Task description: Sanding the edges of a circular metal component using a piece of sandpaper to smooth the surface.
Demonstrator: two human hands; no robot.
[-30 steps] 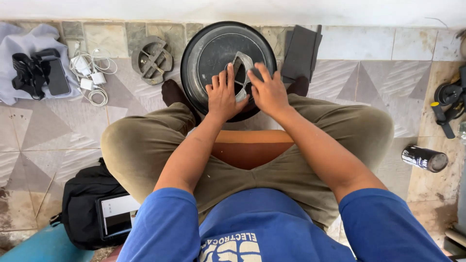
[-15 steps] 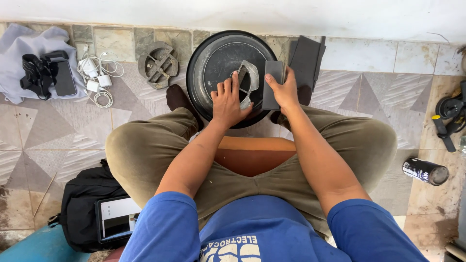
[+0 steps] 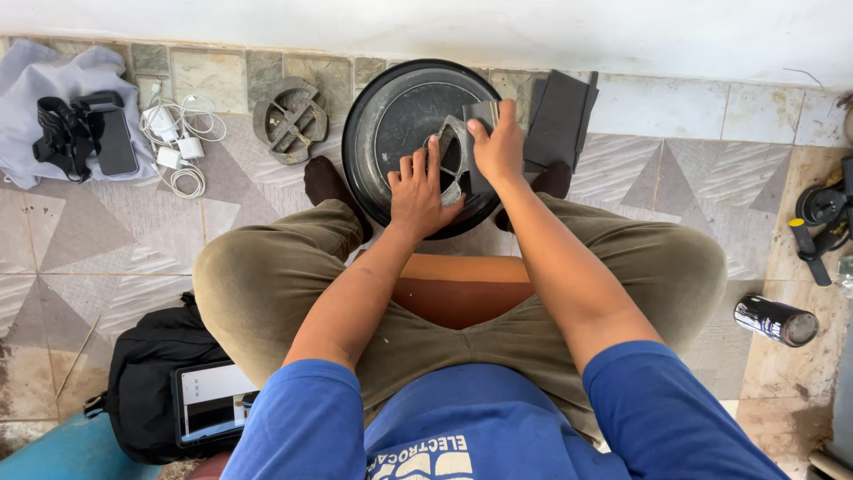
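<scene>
Sanding metal bracket (image 3: 451, 147) in round black pan (image 3: 373, 107); left hand (image 3: 419, 188) spread flat, bracing; right hand (image 3: 499, 147) pinching sandpaper (image 3: 484, 114); next needs steady strokes.

Black backpack (image 3: 147, 378), white cables (image 3: 178, 142), spray can (image 3: 776, 320)

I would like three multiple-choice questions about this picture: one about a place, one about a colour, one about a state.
1. Where is the black backpack?
A. beside the person's left leg
B. against the wall
C. inside the round pan

2. What colour is the shirt?
A. red
B. blue
C. white

3. What is the right hand doing?
A. resting on the knee
B. holding the spray can
C. pressing a dark sheet onto the round black pan

Answers: 1 A, it lies on the floor at that leg. 2 B, sleeves and chest are blue. 3 C, fingers grip the sheet over the pan, while the left hand steadies it.
</scene>
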